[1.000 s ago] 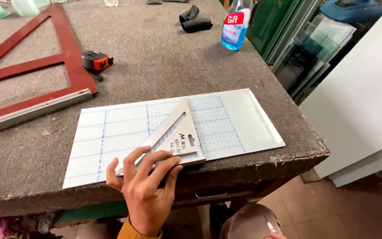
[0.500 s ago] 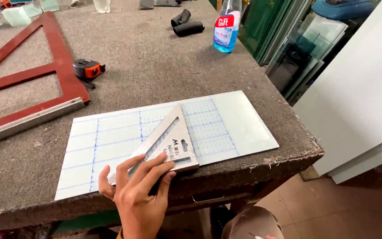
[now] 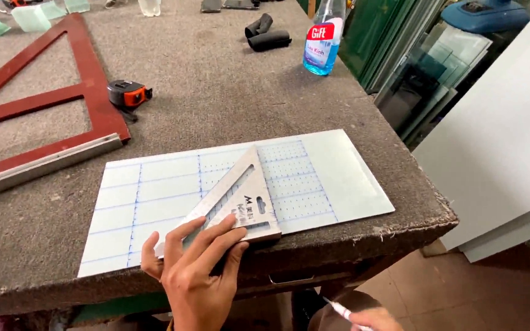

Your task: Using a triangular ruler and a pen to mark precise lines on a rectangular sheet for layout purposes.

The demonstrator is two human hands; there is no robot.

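Observation:
A white glass sheet marked with blue grid lines lies flat at the near edge of the felt-covered workbench. On it rests a metal triangular square, its base along the sheet's near edge. My left hand presses on the square's lower left part with fingers spread. Below the bench edge, at the bottom of the view, my right hand grips a thin white marker pen; most of that hand is out of view.
A red triangular frame with a metal bar lies at the left. A black and orange tape measure sits beside it. A blue spray bottle and black rolls stand farther back. Glass panes lean at the right.
The view has shifted slightly, so the bench sits a little lower in view. My left hand stays pressed on the square. My right hand with the pen has come into sight at the bottom.

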